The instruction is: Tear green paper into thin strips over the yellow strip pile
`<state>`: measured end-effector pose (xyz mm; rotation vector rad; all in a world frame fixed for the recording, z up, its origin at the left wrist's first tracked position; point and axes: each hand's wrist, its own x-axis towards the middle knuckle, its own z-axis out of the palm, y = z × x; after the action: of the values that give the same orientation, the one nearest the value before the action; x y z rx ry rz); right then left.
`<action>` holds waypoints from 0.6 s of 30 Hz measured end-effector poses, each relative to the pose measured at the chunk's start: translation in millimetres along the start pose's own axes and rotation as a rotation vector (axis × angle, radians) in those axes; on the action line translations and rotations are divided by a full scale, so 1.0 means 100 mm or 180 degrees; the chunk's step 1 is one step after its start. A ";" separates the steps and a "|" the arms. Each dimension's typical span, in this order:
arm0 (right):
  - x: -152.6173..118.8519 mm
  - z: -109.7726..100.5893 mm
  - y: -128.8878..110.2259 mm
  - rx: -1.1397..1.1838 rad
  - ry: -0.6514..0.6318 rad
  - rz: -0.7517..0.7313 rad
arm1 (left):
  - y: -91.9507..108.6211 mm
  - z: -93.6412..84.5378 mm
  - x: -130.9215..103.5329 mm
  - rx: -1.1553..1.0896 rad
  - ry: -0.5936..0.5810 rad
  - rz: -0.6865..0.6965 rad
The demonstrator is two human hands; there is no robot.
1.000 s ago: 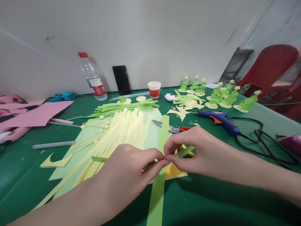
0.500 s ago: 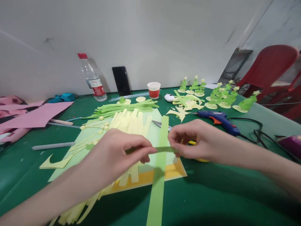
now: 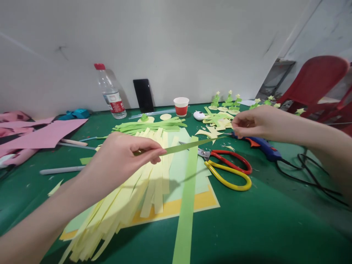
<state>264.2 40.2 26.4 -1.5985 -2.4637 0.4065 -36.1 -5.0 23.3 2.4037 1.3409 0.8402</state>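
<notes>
My left hand (image 3: 132, 157) pinches a narrow green paper strip (image 3: 187, 146) between thumb and fingers. The strip runs rightward, nearly straight, to the closed fingertips of my right hand (image 3: 246, 124); its far end there is thin and blurred. Beneath it, a wider light green strip (image 3: 187, 205) lies lengthwise over pale green sheets (image 3: 202, 183). Scissors (image 3: 231, 178) with one red and one yellow handle lie under the right hand. Just beyond that hand is a blue glue gun (image 3: 265, 148), partly hidden by it. Many pale yellow paper strips (image 3: 121, 209) spread beneath my left forearm.
Along the wall stand a water bottle (image 3: 112, 99), a phone (image 3: 143, 96) and a paper cup (image 3: 181, 107). Small green paper figures with stars (image 3: 229, 101) stand at the back right. Pink sheets (image 3: 52, 135) lie at left. A black cord (image 3: 305, 181) loops at right.
My hands have moved apart, the right one up and to the right, showing more of the narrow green strip. My left hand has shifted slightly left and up. The scissors are now uncovered.
</notes>
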 end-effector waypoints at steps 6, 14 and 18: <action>-0.05 0.10 -0.25 0.0097 0.0793 -0.0526 | 0.04 0.11 -0.03 -0.0094 -0.0465 0.0120; -0.26 0.56 -0.85 -0.0236 -0.0076 -0.0948 | 0.08 0.34 -0.10 0.0179 -0.0309 0.0892; -0.32 0.63 -0.95 -0.0270 -0.0371 -0.0721 | 0.14 0.49 -0.18 0.0079 -0.0232 0.1164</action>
<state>176.3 -34.3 -3.0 -1.3381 -2.7460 0.3744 -4.2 -24.8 -15.8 2.7158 0.9021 0.8137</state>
